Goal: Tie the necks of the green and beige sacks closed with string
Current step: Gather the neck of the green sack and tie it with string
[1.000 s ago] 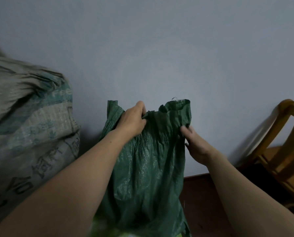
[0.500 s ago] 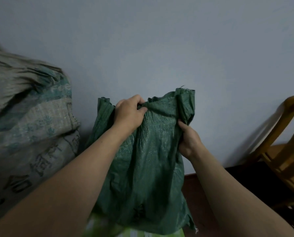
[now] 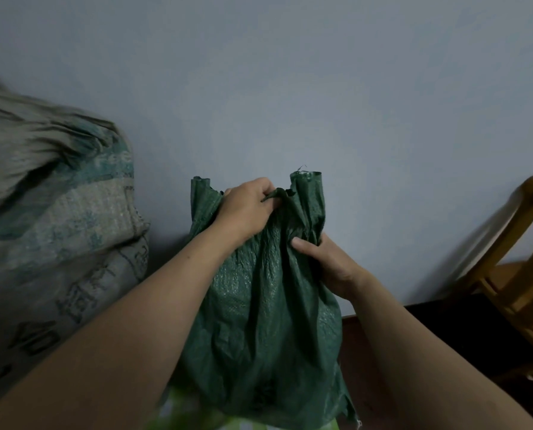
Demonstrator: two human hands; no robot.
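A green woven sack [image 3: 268, 321] stands upright in front of me against the wall. My left hand [image 3: 246, 209] grips its bunched top edge near the middle. Lower on the sack's right side, my right hand [image 3: 327, 262] pinches the gathered fabric. Two corners of the mouth stick up on either side of my left hand. A large beige sack [image 3: 51, 243] with teal stripes and dark printed characters sits at the left, its neck out of view. No string shows.
A pale wall [image 3: 290, 88] rises right behind the sacks. A wooden chair [image 3: 519, 274] stands at the right over dark floor [image 3: 445, 336]. Something bright green [image 3: 184, 411] peeks out under the green sack.
Both hands have gathered the sack's mouth tighter. My right hand slid lower and inward on the fabric, and the right corner now sticks up free.
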